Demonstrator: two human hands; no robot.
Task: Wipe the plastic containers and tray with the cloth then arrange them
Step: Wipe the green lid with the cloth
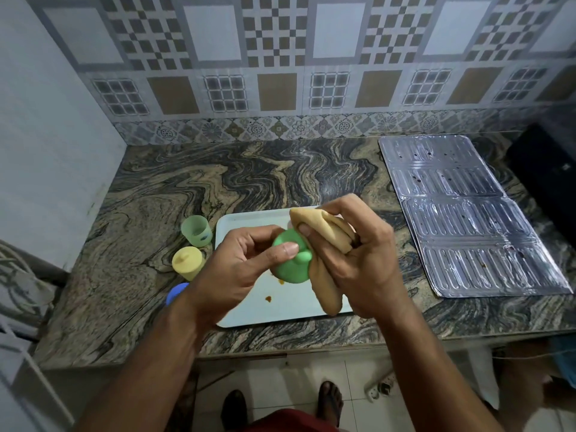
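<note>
Green plastic fills my left hand (246,260): it is a small green container (291,263) with a little knob on its end, and my fingers are curled around it, with the thumb (285,249) lying across its top. I hold it in the air above the tray (249,222). My right hand (352,254) grips the cloth (324,241), a tan one, bunched and folded. The fingers of this hand are closed on the cloth, and the cloth is pressed against the right side of the green container. A loose end of the cloth hangs down in front of the tray.

The tray is pale, white or light blue, and it lies flat on the marbled stone counter (187,182). On its surface I see some small brown spots (268,298).

To the left of the tray, on the counter, stand three other pieces. A pale green cup (196,230) is farthest from me, just beside the tray's corner. A yellow container (187,263) stands near it, closer to me. A blue container (176,293) is mostly hidden behind my left wrist, so I cannot tell its shape.

On the right part of the counter, apart from the tray, lies a ribbed foil sheet (467,213), with a few dark stains on it.
</note>
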